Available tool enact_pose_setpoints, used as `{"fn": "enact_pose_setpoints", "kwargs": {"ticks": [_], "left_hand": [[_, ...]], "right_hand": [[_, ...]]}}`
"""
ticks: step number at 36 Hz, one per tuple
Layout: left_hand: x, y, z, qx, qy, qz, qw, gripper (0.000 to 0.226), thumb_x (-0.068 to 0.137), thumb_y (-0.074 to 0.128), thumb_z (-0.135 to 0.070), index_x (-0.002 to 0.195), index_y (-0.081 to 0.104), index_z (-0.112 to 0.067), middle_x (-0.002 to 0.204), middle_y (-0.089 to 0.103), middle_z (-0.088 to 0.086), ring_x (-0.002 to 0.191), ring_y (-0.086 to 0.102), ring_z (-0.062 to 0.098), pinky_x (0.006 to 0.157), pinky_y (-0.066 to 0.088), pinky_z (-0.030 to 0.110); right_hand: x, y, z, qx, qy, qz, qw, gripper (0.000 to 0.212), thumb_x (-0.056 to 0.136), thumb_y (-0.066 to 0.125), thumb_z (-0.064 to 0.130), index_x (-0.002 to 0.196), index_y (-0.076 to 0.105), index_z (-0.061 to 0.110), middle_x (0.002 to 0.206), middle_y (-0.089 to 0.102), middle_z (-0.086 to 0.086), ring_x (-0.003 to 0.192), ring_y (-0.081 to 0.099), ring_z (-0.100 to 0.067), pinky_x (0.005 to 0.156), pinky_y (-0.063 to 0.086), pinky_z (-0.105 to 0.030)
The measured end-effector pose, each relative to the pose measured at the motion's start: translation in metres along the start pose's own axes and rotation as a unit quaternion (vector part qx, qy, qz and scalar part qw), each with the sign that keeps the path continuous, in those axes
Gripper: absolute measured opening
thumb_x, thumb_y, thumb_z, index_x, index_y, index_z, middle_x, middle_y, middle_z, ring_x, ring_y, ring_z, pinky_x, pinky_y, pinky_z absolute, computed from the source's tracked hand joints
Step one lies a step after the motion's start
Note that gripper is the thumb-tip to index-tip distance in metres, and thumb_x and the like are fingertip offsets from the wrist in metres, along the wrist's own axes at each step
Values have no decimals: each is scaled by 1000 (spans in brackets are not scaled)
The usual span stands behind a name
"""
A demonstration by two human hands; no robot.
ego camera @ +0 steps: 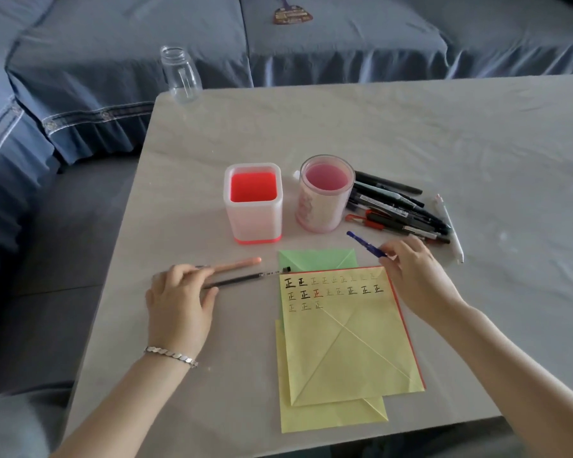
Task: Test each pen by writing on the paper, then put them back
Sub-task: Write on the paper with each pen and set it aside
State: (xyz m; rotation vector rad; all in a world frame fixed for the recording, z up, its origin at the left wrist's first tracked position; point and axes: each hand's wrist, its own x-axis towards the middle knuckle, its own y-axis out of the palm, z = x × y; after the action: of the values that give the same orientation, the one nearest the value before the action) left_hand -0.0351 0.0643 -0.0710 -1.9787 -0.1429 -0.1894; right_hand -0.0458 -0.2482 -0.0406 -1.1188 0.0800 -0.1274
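2 pens, a peach pen (237,264) and a dark pen (242,278), sit in the curled fingers of the left hand (177,307), knuckles up, wrist low. Right hand (415,277) fingertips pinch a blue pen (366,244) beside the top corner of the yellow paper (344,345).

Blue pen (364,243) end under right hand (417,276)
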Motion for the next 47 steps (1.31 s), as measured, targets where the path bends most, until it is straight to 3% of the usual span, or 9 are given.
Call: {"fn": "enact_pose_setpoints", "kwargs": {"ticks": [4,9,13,18,23,30,39,44,47], "left_hand": [[-6,-7,-30,-75,123,-23,989,38,77,60,-25,111,60,-8,106,59,10,102,48,26,89,39,42],[-19,-11,-76,-144,296,82,941,45,89,45,-39,127,45,-16,128,54,2,120,44,15,102,30,31],[-24,-3,-89,-131,330,111,928,29,88,45,-35,107,59,-20,99,65,-6,90,53,9,82,34,21],[-28,-9,-88,-164,266,162,936,28,89,42,-40,94,62,-21,78,60,-15,69,53,3,60,42,15],[-38,-17,-93,-295,151,229,915,13,93,49,-28,99,59,-21,69,53,-12,68,51,6,60,40,16],[-45,-21,-103,-362,190,293,864,16,92,45,-22,89,58,-31,78,63,-13,67,56,7,63,44,16],[-44,-24,-98,-333,198,276,880,16,95,46,-23,92,61,-16,52,50,-25,42,40,5,48,28,10],[-44,-22,-95,-331,185,272,884,29,92,44,-44,94,61,-20,46,45,-15,41,38,8,46,27,13],[-41,-16,-93,-274,128,252,920,41,78,37,-61,78,50,-23,47,38,-9,43,40,7,46,30,17]], "right_hand": [[-24,-13,22,28,-59,77,995,18,94,50,21,109,59,17,95,56,6,86,49,-13,72,36,-25],[-44,-25,52,89,-86,191,974,15,92,52,30,103,63,32,79,57,19,64,50,2,59,40,-15],[-48,-31,60,163,-60,244,954,15,87,59,29,86,62,44,70,61,20,60,48,4,58,40,-13],[-48,-54,51,320,-10,301,898,18,80,69,20,97,66,28,84,72,-2,58,57,-9,56,47,-20],[-56,-50,53,556,75,183,807,41,61,78,43,83,71,10,62,62,-8,50,49,-15,44,41,-18],[-75,-6,84,417,77,107,899,31,88,56,29,65,49,10,40,48,4,37,38,-7,46,35,-12],[-73,4,87,491,99,86,861,37,92,51,10,60,32,10,37,39,-2,35,30,-13,40,30,-16],[-71,2,81,488,36,84,868,36,91,49,4,60,33,10,36,39,1,34,30,-13,40,30,-17],[-67,1,73,517,67,4,853,34,91,50,4,60,37,8,37,38,-1,32,31,-11,38,28,-16]]}}
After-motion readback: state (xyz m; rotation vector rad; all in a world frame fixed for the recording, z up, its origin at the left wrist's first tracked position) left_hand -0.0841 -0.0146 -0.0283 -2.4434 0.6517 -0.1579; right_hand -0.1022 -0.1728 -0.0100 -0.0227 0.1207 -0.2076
